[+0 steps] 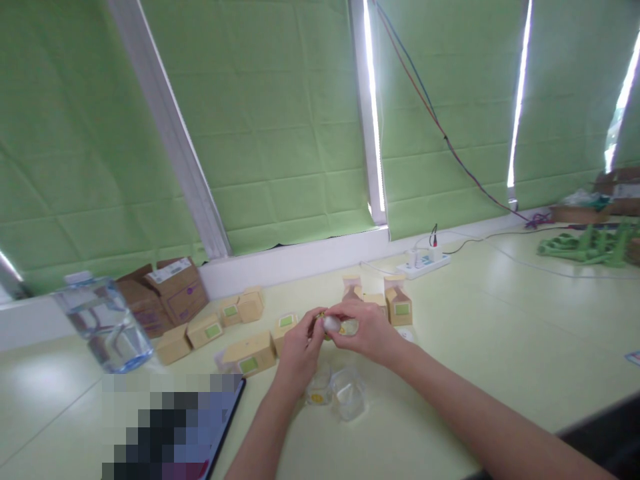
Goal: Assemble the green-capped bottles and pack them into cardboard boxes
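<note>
Head view: both hands meet above the table. The left hand and right hand pinch a small white piece between closed fingertips, just over clear wrappers. What the piece is cannot be told. Tan boxes lie around; a bottle stands far left, a power strip behind by the wall

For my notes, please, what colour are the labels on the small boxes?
Labels: green, head view.
</note>
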`<action>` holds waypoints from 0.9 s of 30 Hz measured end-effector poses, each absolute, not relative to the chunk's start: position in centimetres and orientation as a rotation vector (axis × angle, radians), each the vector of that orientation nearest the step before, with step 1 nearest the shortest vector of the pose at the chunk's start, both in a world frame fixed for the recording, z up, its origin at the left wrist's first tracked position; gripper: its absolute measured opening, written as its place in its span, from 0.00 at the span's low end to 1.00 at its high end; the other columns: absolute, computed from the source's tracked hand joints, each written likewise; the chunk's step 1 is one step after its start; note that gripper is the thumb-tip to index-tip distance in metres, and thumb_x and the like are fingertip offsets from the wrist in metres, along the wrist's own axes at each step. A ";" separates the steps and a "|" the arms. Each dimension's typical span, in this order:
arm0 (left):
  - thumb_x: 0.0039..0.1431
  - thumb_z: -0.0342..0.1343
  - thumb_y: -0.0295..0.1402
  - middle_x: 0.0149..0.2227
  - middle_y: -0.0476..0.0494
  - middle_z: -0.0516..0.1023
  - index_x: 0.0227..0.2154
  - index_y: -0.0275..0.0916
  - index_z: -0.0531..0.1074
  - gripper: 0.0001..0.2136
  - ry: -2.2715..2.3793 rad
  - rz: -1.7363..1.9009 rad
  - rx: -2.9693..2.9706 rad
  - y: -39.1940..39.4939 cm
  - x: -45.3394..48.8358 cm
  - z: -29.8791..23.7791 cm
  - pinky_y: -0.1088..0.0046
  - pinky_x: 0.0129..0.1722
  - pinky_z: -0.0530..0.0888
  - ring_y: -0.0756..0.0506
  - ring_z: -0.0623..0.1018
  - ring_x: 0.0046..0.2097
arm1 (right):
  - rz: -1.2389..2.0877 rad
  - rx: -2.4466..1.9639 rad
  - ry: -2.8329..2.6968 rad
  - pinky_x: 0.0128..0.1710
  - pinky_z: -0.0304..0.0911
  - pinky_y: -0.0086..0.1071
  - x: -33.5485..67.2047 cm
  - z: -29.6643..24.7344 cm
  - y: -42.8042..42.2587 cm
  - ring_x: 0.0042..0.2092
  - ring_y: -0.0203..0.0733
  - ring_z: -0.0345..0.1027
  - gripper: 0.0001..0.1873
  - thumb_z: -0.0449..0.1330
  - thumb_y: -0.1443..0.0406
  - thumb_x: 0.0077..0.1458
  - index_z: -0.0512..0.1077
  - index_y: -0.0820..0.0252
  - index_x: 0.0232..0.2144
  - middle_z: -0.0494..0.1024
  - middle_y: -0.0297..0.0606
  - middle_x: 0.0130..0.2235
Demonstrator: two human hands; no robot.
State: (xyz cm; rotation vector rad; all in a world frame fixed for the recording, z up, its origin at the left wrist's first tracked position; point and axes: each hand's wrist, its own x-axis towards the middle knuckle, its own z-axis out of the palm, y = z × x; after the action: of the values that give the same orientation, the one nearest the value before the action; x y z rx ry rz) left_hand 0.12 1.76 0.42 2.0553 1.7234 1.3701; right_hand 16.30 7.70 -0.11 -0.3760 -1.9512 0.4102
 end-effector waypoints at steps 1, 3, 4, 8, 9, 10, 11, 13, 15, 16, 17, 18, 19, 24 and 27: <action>0.65 0.46 0.39 0.40 0.43 0.81 0.47 0.37 0.73 0.16 1.710 1.375 2.059 1.8 0.0 0.4 0.70 0.41 0.72 0.44 0.79 0.40 | 0.393 -0.376 -1.948 0.44 0.69 0.35 16.2 -0.1 7.6 0.40 0.42 0.74 0.14 0.65 0.68 0.50 0.78 0.57 0.42 0.82 0.37 0.40; 0.65 0.45 0.39 0.42 0.43 0.81 0.47 0.37 0.73 0.17 1.696 1.383 2.062 1.9 -0.1 0.2 0.70 0.43 0.72 0.45 0.79 0.42 | 0.380 -0.377 -1.942 0.46 0.68 0.35 16.1 -0.1 7.6 0.42 0.42 0.74 0.14 0.65 0.69 0.51 0.78 0.57 0.42 0.81 0.38 0.40; 0.65 0.45 0.40 0.42 0.43 0.81 0.48 0.38 0.73 0.17 1.696 1.387 2.062 2.0 -0.2 0.2 0.70 0.44 0.72 0.45 0.78 0.43 | 0.380 -0.384 -1.943 0.47 0.68 0.36 16.1 -0.1 7.5 0.42 0.42 0.74 0.15 0.65 0.69 0.51 0.79 0.57 0.43 0.81 0.38 0.40; 0.65 0.45 0.40 0.42 0.44 0.81 0.49 0.38 0.73 0.17 1.718 1.385 2.059 2.1 -0.4 -0.1 0.70 0.43 0.72 0.44 0.78 0.43 | 0.391 -0.443 -1.942 0.44 0.68 0.34 16.0 -0.2 7.6 0.40 0.42 0.74 0.18 0.65 0.70 0.48 0.79 0.56 0.44 0.80 0.39 0.39; 0.66 0.45 0.41 0.42 0.44 0.81 0.48 0.38 0.73 0.18 1.733 1.382 2.056 2.1 -0.4 0.0 0.70 0.42 0.72 0.44 0.79 0.43 | 0.390 -0.456 -1.935 0.43 0.68 0.34 16.0 -0.2 7.5 0.39 0.41 0.74 0.18 0.66 0.70 0.48 0.79 0.56 0.44 0.80 0.38 0.38; 0.66 0.45 0.41 0.41 0.44 0.81 0.48 0.38 0.73 0.18 1.747 1.381 2.052 2.1 -0.3 0.0 0.71 0.41 0.72 0.44 0.79 0.42 | 0.389 -0.465 -1.928 0.42 0.68 0.34 16.0 -0.1 7.5 0.38 0.41 0.73 0.18 0.66 0.70 0.48 0.80 0.56 0.44 0.79 0.38 0.37; 0.66 0.44 0.41 0.41 0.44 0.81 0.48 0.38 0.73 0.18 1.756 1.383 2.050 2.1 -0.3 0.1 0.71 0.41 0.72 0.44 0.79 0.42 | 0.388 -0.471 -1.920 0.42 0.68 0.33 15.9 0.0 7.4 0.38 0.41 0.73 0.18 0.66 0.70 0.48 0.80 0.56 0.43 0.79 0.38 0.36; 0.66 0.44 0.41 0.42 0.44 0.81 0.48 0.39 0.73 0.18 1.756 1.393 2.055 2.1 -0.2 0.2 0.71 0.41 0.72 0.45 0.78 0.42 | 0.386 -0.483 -1.908 0.40 0.68 0.33 15.9 0.2 7.3 0.36 0.40 0.72 0.16 0.66 0.69 0.48 0.80 0.56 0.43 0.78 0.37 0.34; 0.66 0.44 0.41 0.43 0.44 0.81 0.48 0.39 0.73 0.18 1.750 1.394 2.064 2.0 -0.2 0.3 0.71 0.42 0.72 0.45 0.78 0.42 | 0.382 -0.497 -1.901 0.39 0.67 0.32 15.8 0.4 7.2 0.35 0.40 0.71 0.15 0.66 0.69 0.49 0.80 0.57 0.41 0.77 0.37 0.33; 0.66 0.44 0.41 0.43 0.44 0.81 0.49 0.38 0.73 0.18 1.746 1.390 2.069 2.0 -0.3 0.3 0.71 0.42 0.72 0.45 0.78 0.42 | 0.379 -0.499 -1.901 0.38 0.67 0.32 15.8 0.4 7.2 0.35 0.39 0.71 0.15 0.66 0.69 0.49 0.81 0.57 0.41 0.77 0.37 0.32; 0.66 0.44 0.41 0.44 0.44 0.81 0.49 0.38 0.73 0.18 1.740 1.384 2.074 2.0 -0.3 0.3 0.70 0.43 0.72 0.45 0.78 0.43 | 0.375 -0.497 -1.903 0.38 0.67 0.32 15.8 0.3 7.3 0.35 0.39 0.71 0.15 0.66 0.69 0.49 0.81 0.57 0.41 0.77 0.37 0.32; 0.66 0.44 0.41 0.44 0.43 0.81 0.49 0.38 0.73 0.18 1.731 1.378 2.078 2.1 -0.4 0.2 0.70 0.44 0.72 0.44 0.78 0.44 | 0.373 -0.488 -1.907 0.38 0.67 0.32 15.8 0.2 7.4 0.35 0.39 0.71 0.15 0.66 0.69 0.49 0.81 0.56 0.42 0.77 0.36 0.32; 0.66 0.44 0.41 0.46 0.43 0.81 0.50 0.38 0.73 0.18 1.719 1.376 2.079 2.1 -0.4 0.1 0.70 0.46 0.72 0.44 0.78 0.45 | 0.373 -0.472 -1.910 0.38 0.67 0.32 15.9 0.0 7.6 0.35 0.39 0.72 0.15 0.67 0.68 0.49 0.80 0.56 0.42 0.77 0.36 0.32; 0.66 0.45 0.43 0.51 0.42 0.79 0.52 0.39 0.73 0.20 1.643 1.410 2.034 2.3 -0.7 -0.5 0.65 0.55 0.69 0.42 0.76 0.54 | 0.386 -0.391 -1.923 0.39 0.67 0.32 16.1 -0.8 8.4 0.37 0.39 0.73 0.17 0.67 0.65 0.51 0.79 0.55 0.46 0.78 0.37 0.35; 0.66 0.45 0.44 0.53 0.41 0.78 0.53 0.38 0.73 0.21 1.595 1.438 1.975 2.5 -0.8 -0.5 0.62 0.59 0.67 0.42 0.74 0.57 | 0.389 -0.362 -1.932 0.43 0.68 0.33 16.1 -0.9 8.6 0.40 0.40 0.73 0.18 0.66 0.63 0.53 0.78 0.55 0.48 0.78 0.39 0.38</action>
State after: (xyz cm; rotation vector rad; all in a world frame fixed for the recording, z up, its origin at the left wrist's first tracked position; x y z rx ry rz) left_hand -0.78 2.49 -0.54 1.9750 1.5951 1.4377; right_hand 16.13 8.60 -0.87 -0.3616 -1.9318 0.3888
